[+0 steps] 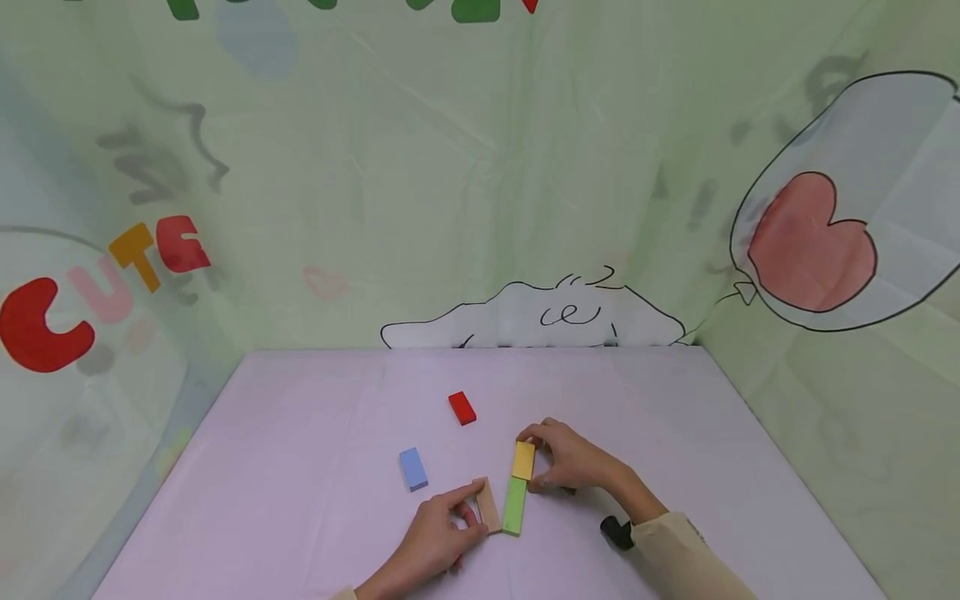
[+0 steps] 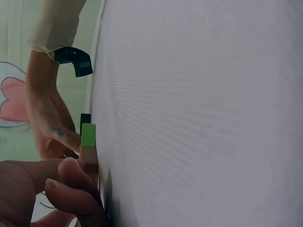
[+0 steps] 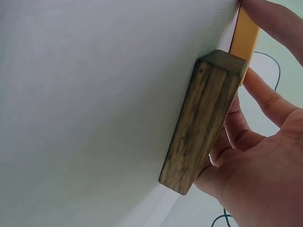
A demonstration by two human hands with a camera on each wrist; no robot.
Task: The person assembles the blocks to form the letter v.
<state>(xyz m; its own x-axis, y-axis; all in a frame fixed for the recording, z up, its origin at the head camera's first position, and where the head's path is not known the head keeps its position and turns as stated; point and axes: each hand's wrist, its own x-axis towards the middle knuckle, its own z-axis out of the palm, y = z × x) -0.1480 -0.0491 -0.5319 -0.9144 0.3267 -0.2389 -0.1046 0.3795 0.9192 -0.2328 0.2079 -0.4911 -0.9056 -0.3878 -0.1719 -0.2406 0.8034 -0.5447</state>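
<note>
My left hand (image 1: 438,529) pinches a plain wooden block (image 1: 488,505) by its two ends, between index finger and thumb. Right beside that block lies a green block (image 1: 514,506), long side near it. A yellow block (image 1: 523,460) meets the green block's far end, and my right hand (image 1: 570,458) holds it between thumb and fingers. Under the right palm is a dark brown block (image 3: 201,123), mostly hidden in the head view. In the left wrist view the green block (image 2: 88,135) and the plain block (image 2: 90,158) appear end on.
A blue block (image 1: 413,469) lies to the left of the hands, and a red block (image 1: 462,408) lies farther back. All sit on a pale cloth-covered table (image 1: 315,433). A printed curtain (image 1: 450,183) closes off the back and sides. A black device (image 1: 617,533) is at the right wrist.
</note>
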